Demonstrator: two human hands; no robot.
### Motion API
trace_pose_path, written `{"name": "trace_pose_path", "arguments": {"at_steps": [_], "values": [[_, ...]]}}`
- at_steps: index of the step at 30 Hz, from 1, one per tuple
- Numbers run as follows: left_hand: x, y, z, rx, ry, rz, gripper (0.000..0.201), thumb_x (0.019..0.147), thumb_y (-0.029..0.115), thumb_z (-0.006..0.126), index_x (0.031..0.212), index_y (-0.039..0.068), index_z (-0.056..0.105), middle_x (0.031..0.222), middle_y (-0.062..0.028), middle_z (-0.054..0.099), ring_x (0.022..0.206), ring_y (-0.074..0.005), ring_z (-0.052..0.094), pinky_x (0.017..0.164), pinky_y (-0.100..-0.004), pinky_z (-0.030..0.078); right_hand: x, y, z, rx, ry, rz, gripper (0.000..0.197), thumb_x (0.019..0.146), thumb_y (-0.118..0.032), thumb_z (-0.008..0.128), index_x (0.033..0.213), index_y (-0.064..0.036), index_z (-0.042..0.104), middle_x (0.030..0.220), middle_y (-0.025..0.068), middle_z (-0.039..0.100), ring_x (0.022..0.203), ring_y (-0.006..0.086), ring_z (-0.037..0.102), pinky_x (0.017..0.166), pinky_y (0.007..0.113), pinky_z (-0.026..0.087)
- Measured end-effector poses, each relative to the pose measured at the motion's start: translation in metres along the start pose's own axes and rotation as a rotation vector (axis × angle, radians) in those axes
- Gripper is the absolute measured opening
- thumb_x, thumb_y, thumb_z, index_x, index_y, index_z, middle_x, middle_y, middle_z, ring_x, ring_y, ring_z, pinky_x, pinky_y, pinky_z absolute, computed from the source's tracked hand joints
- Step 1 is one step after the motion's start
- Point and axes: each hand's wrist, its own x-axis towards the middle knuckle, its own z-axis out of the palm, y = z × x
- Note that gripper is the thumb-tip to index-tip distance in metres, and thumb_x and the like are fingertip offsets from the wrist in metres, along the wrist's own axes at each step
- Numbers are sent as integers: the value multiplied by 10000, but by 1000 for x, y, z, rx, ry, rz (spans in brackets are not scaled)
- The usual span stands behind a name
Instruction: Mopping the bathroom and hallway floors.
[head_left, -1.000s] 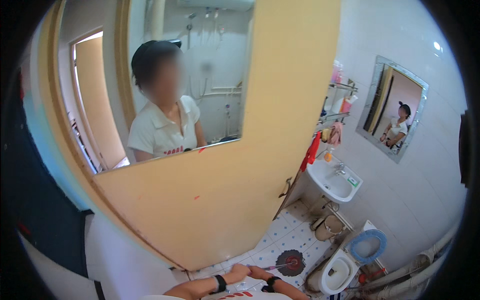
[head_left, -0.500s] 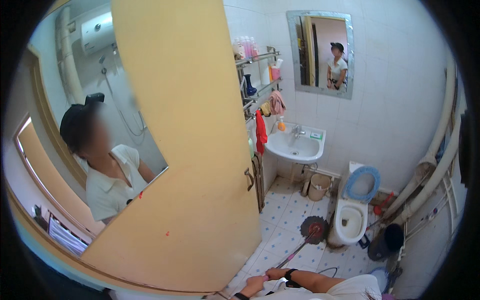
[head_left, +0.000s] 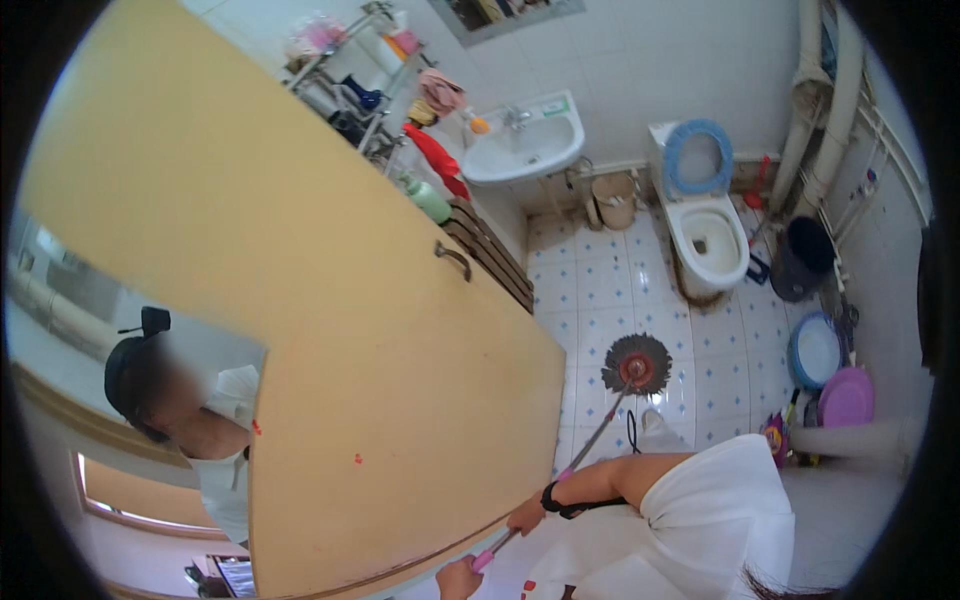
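A mop [head_left: 637,364] with a round grey fringed head and red centre rests on the tiled floor. Its grey and pink handle slants down to the left toward me. My left hand [head_left: 460,578] is closed around the pink grip at the handle's near end. Farther up the handle, my right hand [head_left: 527,513] is wrapped round it, with a black band at the wrist. Close on the left of the handle stands the yellow door [head_left: 400,400], fitted with a curved metal handle [head_left: 453,261].
Beyond the mop are a white toilet [head_left: 708,245] with a blue seat cover, a washbasin [head_left: 527,150] and a beige bin [head_left: 614,202]. A dark bucket [head_left: 803,260], blue basin [head_left: 817,350] and purple basin [head_left: 847,397] line the right wall. Shelves [head_left: 350,90] hold bottles and cloths behind the door.
My view has tilted down, showing more floor and the basins at right. Both hands still grip the mop, and its head now lies farther from the toilet, nearer to me.
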Motion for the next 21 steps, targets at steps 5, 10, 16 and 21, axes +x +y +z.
{"name": "trace_pose_path", "arguments": {"at_steps": [5,10,16,21], "values": [[77,62,-14,190,193,210,196,589,118,511,772,107,583,647,-132,561,613,-307,547,544,-388,432,-54,52,-20,-151,256,222,279,670,-185,521,923,-67,533,851,156,557,801,294,527,688,383,403],[142,152,-89,196,166,443,180,600,80,493,758,91,580,618,-147,546,594,-304,541,519,-373,426,-153,70,-66,-11,656,368,262,613,-168,520,836,-42,573,785,162,569,741,301,539,656,372,417],[194,300,-128,261,155,682,111,613,46,487,711,27,535,652,-185,541,609,-323,538,538,-395,418,-287,122,-69,131,1052,607,211,561,-195,549,698,-38,581,645,162,557,633,308,542,543,378,423],[188,355,-127,279,77,716,137,615,38,487,741,25,540,668,-178,548,630,-320,540,555,-391,420,-336,126,-47,104,1102,686,196,556,-212,559,660,-48,574,656,140,563,655,300,546,544,385,425]]}}
